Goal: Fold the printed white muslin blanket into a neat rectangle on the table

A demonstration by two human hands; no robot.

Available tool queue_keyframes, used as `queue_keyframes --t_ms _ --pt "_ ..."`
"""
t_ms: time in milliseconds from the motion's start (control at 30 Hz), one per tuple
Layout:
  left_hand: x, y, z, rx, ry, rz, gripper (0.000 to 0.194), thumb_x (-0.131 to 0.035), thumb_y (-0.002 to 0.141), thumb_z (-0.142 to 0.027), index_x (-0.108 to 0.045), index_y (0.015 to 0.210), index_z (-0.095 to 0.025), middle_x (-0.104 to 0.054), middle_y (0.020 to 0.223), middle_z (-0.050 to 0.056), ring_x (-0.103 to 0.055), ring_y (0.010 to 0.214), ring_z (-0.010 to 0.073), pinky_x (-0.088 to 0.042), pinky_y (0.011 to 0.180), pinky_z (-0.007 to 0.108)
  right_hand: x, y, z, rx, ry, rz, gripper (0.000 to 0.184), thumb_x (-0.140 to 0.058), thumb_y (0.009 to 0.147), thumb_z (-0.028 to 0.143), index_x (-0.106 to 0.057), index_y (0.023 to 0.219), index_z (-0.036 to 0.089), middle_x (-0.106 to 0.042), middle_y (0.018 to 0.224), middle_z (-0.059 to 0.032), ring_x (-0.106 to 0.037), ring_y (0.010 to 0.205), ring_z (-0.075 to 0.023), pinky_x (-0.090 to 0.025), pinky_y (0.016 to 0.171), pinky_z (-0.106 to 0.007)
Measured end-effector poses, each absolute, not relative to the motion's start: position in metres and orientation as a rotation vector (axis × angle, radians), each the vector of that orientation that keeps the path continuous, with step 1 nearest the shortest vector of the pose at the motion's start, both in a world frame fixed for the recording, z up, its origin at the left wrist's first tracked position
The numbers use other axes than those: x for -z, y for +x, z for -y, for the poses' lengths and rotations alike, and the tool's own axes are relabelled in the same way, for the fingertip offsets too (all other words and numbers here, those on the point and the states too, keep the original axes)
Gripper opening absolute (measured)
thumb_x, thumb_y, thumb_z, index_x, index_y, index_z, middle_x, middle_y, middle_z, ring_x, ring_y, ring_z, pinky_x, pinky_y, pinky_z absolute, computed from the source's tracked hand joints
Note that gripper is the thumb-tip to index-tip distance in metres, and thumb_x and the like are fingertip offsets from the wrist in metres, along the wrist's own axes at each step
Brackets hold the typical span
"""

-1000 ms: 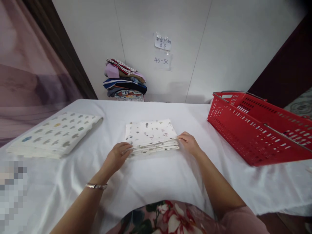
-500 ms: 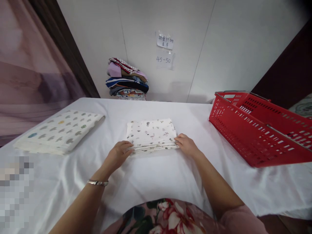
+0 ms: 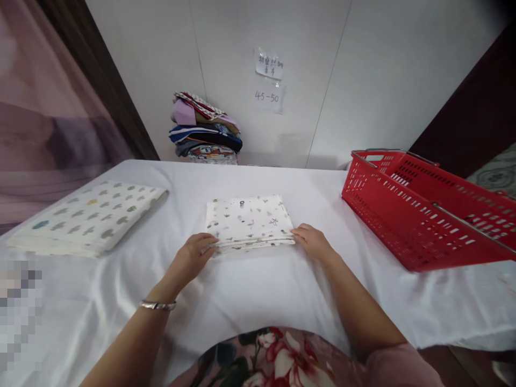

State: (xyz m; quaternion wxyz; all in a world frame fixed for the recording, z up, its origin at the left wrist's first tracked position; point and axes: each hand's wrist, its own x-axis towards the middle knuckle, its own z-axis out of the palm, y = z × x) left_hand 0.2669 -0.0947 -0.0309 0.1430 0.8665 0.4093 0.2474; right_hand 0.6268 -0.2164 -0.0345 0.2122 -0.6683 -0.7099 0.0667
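Observation:
A white cloth (image 3: 250, 217) with small printed figures lies folded in a flat rectangle before me, its layered edges facing my body. My left hand (image 3: 196, 252), with a silver bracelet at the wrist, pinches the near left corner. At the near right corner, my right hand (image 3: 313, 242) has its fingers closed on the cloth's edge. Parts of both hands' fingertips are hidden at the folds. Farther left rests a second folded cloth (image 3: 86, 215), cream with grey cloud-like shapes, touched by neither hand.
A red plastic basket (image 3: 403, 226) with metal handles stands on the right of the white-covered table (image 3: 258, 295). Behind the table's far edge rises a pile of folded fabrics (image 3: 205, 129). Handwritten paper signs (image 3: 268, 80) are on the wall; a pink curtain (image 3: 52, 118) hangs at left.
The whole view has shifted slightly. Both hands keep their places at the cloth's near corners, and the folded cloth looks almost the same.

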Motion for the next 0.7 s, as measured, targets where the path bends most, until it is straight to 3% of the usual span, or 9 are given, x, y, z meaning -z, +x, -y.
queue_keyframes --t_ms 167,700 --pt "0.032 0.267 0.095 -0.752 2.521 -1.162 0.024 -0.049 0.081 -0.033 -0.067 0.092 -0.022 -0.064 0.101 0.005 -0.058 0.094 0.0201 -0.051 0.080 0.033 0.038 0.628 0.216 -0.219 -1.819 2.001 0.040 -0.048 0.079 0.011 -0.058 0.114 0.027 -0.059 0.106 -0.0024 -0.054 0.097 -0.0155 -0.042 0.080 -0.025" --pt "0.037 0.265 0.094 -0.766 2.479 -1.189 0.026 -0.050 0.081 -0.036 -0.066 0.094 -0.022 -0.063 0.105 0.006 -0.057 0.096 0.0208 -0.051 0.079 0.033 0.056 0.641 0.206 -0.501 -1.638 1.780 0.038 -0.049 0.077 0.012 -0.065 0.109 0.028 -0.063 0.100 -0.0015 -0.060 0.089 -0.0156 -0.045 0.083 -0.030"
